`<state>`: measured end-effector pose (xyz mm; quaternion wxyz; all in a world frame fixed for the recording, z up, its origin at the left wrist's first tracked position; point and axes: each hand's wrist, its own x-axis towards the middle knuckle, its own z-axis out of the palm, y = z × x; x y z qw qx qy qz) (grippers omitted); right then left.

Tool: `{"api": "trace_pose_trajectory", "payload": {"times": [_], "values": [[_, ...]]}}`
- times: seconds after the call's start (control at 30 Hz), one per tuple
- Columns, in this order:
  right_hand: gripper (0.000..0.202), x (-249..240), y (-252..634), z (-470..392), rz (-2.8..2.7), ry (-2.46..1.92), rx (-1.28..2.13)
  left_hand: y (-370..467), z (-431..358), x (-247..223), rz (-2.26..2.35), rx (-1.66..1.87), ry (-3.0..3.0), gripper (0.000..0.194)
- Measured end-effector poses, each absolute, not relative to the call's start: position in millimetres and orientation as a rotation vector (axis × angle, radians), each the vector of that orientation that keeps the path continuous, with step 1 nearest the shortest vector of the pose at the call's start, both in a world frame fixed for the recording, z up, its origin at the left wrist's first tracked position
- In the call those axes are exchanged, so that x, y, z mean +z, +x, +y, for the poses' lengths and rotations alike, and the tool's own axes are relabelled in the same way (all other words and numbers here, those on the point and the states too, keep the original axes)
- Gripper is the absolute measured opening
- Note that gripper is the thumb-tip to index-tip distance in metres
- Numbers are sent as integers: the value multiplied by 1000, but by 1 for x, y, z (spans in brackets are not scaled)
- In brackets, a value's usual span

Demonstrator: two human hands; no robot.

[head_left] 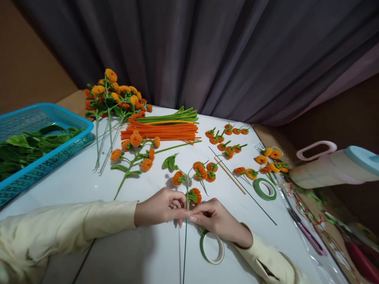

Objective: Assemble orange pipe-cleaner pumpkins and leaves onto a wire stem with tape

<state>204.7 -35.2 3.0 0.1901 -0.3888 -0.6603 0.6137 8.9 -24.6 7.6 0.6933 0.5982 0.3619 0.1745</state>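
My left hand (162, 209) is closed, its thumb and fingers pinching the stem of a branch of orange pipe-cleaner pumpkins (200, 172) with green tops. My right hand (217, 221) is also closed in a pinch, its fingertips meeting my left thumb at the stem. Under the right hand lies a roll of green floral tape (221, 252), from which a green strip runs up toward that hand. What exactly sits between the right fingertips is mostly hidden. Thin wires (184, 252) hang down below the pinch. Above my left hand lies a small green leaf piece (169, 162).
A finished-looking pumpkin branch (130, 167) lies left of centre, before orange and green pipe cleaners (160, 130). A blue basket (89, 130) holds leaves. Loose pumpkins (229, 152), a wooden stick (230, 176), a second tape roll (257, 189), scissors (310, 236) and a tumbler (322, 169) are rightward.
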Motion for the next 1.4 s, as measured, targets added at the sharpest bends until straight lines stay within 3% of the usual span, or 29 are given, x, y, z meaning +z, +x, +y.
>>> {"api": "trace_pose_trajectory", "payload": {"times": [0.2, 0.3, 0.5, 0.67, 0.9, 1.13, 1.4], "values": [[41, 9, 208, -34, -1912, -1123, 1776, 9, -25, 3, 850, 411, 1370, 24], [40, 22, 220, -23, -2085, -1202, 1629, 10, -26, 2, 852, 421, 1375, 24], [25, 33, 243, 10, -2561, -1153, 347, 9, -25, 3, 841, 425, 1382, 25], [32, 18, 237, 23, -2752, -1015, -51, 9, -25, 4, 858, 420, 1405, 24], [29, 16, 239, 9, -2711, -1024, -5, 11, -24, 4, 886, 400, 1390, 23], [46, 15, 236, -4, -2775, -945, 158, 11, -25, 4, 889, 399, 1388, 21], [21, 33, 257, -3, -2636, -939, 181, 12, -22, 5, 898, 369, 1346, 21]]}}
